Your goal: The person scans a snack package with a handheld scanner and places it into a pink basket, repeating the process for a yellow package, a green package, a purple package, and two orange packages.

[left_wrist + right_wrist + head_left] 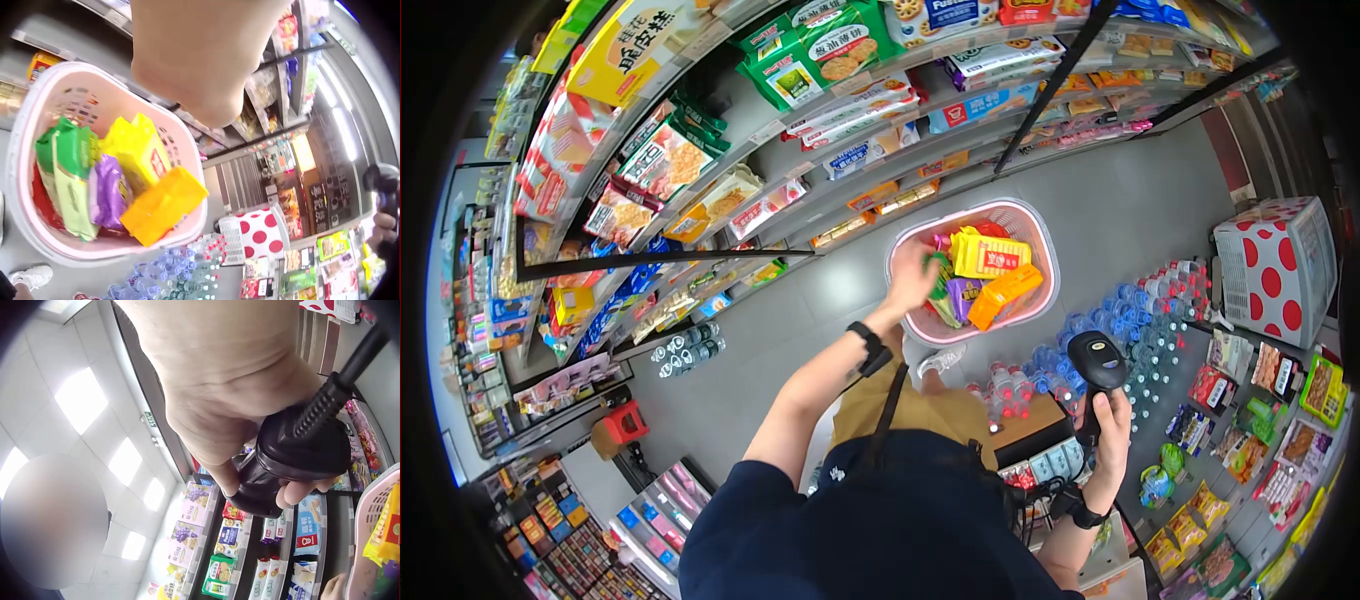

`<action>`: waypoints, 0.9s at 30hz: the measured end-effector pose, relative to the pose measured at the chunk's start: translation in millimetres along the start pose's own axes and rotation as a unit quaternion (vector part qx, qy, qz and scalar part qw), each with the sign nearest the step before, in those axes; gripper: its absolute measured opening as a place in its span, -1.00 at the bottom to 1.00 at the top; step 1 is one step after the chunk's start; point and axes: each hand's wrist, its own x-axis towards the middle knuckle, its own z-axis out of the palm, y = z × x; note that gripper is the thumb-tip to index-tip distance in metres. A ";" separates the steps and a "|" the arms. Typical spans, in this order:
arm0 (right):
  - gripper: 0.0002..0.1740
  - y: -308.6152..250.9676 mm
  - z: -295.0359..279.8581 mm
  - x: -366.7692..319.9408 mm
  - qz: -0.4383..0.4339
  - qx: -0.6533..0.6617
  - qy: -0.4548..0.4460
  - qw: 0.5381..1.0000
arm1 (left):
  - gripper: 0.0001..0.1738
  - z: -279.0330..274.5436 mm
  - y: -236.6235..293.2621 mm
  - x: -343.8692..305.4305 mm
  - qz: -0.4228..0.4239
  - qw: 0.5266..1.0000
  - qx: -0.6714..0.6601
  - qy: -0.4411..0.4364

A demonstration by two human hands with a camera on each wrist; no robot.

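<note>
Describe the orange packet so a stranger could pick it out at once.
Find the pink basket on the floor. The orange packet lies in it, across from the left hand. It alone is orange, beside a yellow packet.

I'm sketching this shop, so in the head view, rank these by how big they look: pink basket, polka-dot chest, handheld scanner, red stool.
1. Pink basket and polka-dot chest: these look about alike, so I won't rank one over the other.
2. Handheld scanner, though it is near the camera.
3. Red stool.
</note>
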 end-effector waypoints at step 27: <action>-0.56 104.8 98.6 60.6 0.266 -0.051 0.103 0.957 | -0.06 51.0 -407.2 122.4 -0.254 0.949 0.159 -0.097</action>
